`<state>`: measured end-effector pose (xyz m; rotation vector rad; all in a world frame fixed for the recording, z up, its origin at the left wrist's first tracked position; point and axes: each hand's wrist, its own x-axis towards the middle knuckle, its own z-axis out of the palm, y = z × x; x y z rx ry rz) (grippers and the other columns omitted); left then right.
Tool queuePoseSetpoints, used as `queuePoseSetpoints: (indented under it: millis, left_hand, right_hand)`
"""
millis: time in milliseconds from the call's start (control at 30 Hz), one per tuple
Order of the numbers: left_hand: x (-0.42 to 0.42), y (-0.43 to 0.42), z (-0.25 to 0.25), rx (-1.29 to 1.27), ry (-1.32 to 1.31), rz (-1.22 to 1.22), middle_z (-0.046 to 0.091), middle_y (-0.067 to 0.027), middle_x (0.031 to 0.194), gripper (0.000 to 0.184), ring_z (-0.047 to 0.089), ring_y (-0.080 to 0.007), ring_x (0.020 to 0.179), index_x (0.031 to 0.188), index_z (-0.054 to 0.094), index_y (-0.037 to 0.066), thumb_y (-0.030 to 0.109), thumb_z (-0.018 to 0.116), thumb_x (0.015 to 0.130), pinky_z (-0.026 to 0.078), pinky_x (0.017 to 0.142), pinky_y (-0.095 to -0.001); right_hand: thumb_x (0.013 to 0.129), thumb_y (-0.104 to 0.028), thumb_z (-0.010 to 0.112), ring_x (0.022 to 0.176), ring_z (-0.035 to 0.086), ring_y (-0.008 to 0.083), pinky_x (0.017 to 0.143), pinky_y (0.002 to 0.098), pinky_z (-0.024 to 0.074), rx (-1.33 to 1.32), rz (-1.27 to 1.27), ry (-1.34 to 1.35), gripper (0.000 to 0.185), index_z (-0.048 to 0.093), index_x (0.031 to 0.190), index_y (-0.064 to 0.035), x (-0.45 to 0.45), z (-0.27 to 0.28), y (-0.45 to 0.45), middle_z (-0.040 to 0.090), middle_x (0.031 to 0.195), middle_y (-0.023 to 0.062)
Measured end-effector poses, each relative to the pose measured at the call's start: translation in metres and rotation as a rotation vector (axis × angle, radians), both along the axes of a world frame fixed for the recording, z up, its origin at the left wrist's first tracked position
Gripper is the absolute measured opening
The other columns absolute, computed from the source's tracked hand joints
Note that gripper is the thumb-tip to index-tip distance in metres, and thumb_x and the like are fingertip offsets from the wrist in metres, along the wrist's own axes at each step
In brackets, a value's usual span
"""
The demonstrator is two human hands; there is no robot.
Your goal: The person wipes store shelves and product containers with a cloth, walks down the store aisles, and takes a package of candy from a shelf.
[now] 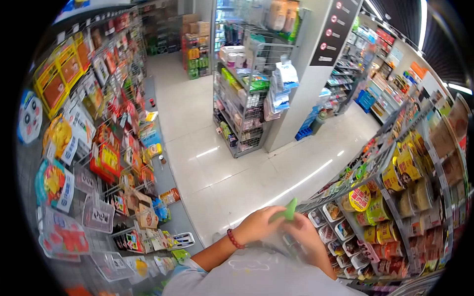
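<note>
My left hand [256,226], with a red bead bracelet [236,239] at its wrist, is raised in front of my chest. Its fingers close on a small, thin, light green piece [290,210] that sticks up to a pointed tip. Opposite it, my right hand [305,232] meets the same green piece from the right, fingers bent and pressed in. Whether the piece is plastic, paper or a packet, I cannot tell; its lower part is hidden by the fingers. The right hand is slightly blurred.
Hanging snack packs fill the left shelf wall [106,163]. At right, a shelf rack [390,197] holds yellow cup tubs [409,165] and packs. A wire rack [247,108] of goods stands beside a white pillar [301,84] ahead. Shiny tiled floor [217,182] lies between.
</note>
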<state>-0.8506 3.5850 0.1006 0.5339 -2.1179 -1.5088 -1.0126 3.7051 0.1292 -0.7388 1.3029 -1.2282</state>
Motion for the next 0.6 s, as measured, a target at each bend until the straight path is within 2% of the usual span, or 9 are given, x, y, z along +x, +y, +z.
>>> queuePoseSetpoints:
  millis: [67, 133, 167, 200, 300, 533, 600]
  left_hand:
    - [0.002, -0.001, 0.005, 0.037, -0.041, -0.02, 0.068, -0.0154, 0.113, 0.035, 0.067, -0.026, 0.099, 0.126, 0.06, 0.004, 0.02, 0.064, 0.095, 0.053, 0.087, -0.0342]
    - [0.002, -0.001, 0.015, 0.064, -0.086, -0.052, 0.069, -0.016, 0.112, 0.035, 0.068, -0.0251, 0.099, 0.126, 0.061, 0.003, 0.021, 0.064, 0.096, 0.053, 0.087, -0.0338]
    - [0.004, -0.001, 0.02, 0.11, -0.096, -0.062, 0.07, -0.0158, 0.112, 0.035, 0.068, -0.024, 0.099, 0.125, 0.061, 0.002, 0.022, 0.064, 0.096, 0.053, 0.087, -0.0332]
    - [0.005, 0.0, 0.023, 0.156, -0.108, -0.062, 0.07, -0.0157, 0.111, 0.036, 0.069, -0.023, 0.099, 0.124, 0.061, 0.001, 0.023, 0.064, 0.097, 0.053, 0.086, -0.0326]
    - [0.004, -0.002, 0.015, 0.09, -0.118, -0.086, 0.072, -0.0144, 0.106, 0.036, 0.069, -0.021, 0.095, 0.124, 0.061, -0.001, 0.024, 0.062, 0.098, 0.053, 0.084, -0.0314]
    - [-0.003, -0.011, 0.02, 0.158, -0.138, -0.167, 0.072, -0.0122, 0.101, 0.03, 0.068, -0.0159, 0.087, 0.121, 0.063, 0.0, 0.022, 0.058, 0.101, 0.053, 0.079, -0.0284]
    - [-0.004, -0.01, 0.026, 0.19, -0.147, -0.169, 0.072, -0.0113, 0.099, 0.029, 0.067, -0.0153, 0.086, 0.12, 0.064, 0.0, 0.021, 0.056, 0.101, 0.053, 0.077, -0.0287]
  right_hand:
    - [0.095, -0.003, 0.064, 0.102, 0.064, 0.0144, 0.088, 0.029, 0.0533, -0.013, -0.05, -0.009, 0.033, 0.056, 0.126, 0.0034, 0.001, 0.005, -0.001, 0.066, 0.114, 0.0076]
    - [0.095, -0.008, 0.066, 0.094, 0.065, 0.0117, 0.083, 0.0263, 0.053, -0.02, -0.004, 0.214, 0.026, 0.06, 0.118, 0.0022, -0.002, -0.003, -0.004, 0.068, 0.105, 0.0046]
    - [0.095, -0.012, 0.067, 0.087, 0.065, 0.0093, 0.078, 0.0244, 0.0521, -0.028, -0.018, 0.22, 0.019, 0.063, 0.108, 0.0008, -0.003, -0.008, -0.005, 0.068, 0.096, 0.0023]
    - [0.095, -0.012, 0.067, 0.087, 0.065, 0.0093, 0.078, 0.0244, 0.0521, -0.038, -0.05, 0.216, 0.019, 0.063, 0.108, 0.0008, -0.005, -0.01, -0.004, 0.068, 0.096, 0.0023]
    - [0.096, -0.018, 0.068, 0.085, 0.064, 0.0077, 0.073, 0.0238, 0.0512, 0.012, -0.017, 0.428, 0.018, 0.064, 0.103, -0.0015, -0.003, -0.002, -0.004, 0.068, 0.091, 0.002]
    - [0.096, -0.016, 0.067, 0.085, 0.065, 0.0084, 0.075, 0.0243, 0.0515, -0.032, 0.006, 0.391, 0.017, 0.063, 0.103, -0.001, -0.011, -0.006, 0.005, 0.069, 0.091, 0.0027]
    - [0.096, -0.014, 0.066, 0.085, 0.065, 0.009, 0.076, 0.0247, 0.0518, -0.052, -0.06, 0.315, 0.015, 0.063, 0.103, -0.0006, -0.013, -0.015, 0.011, 0.069, 0.091, 0.0025]
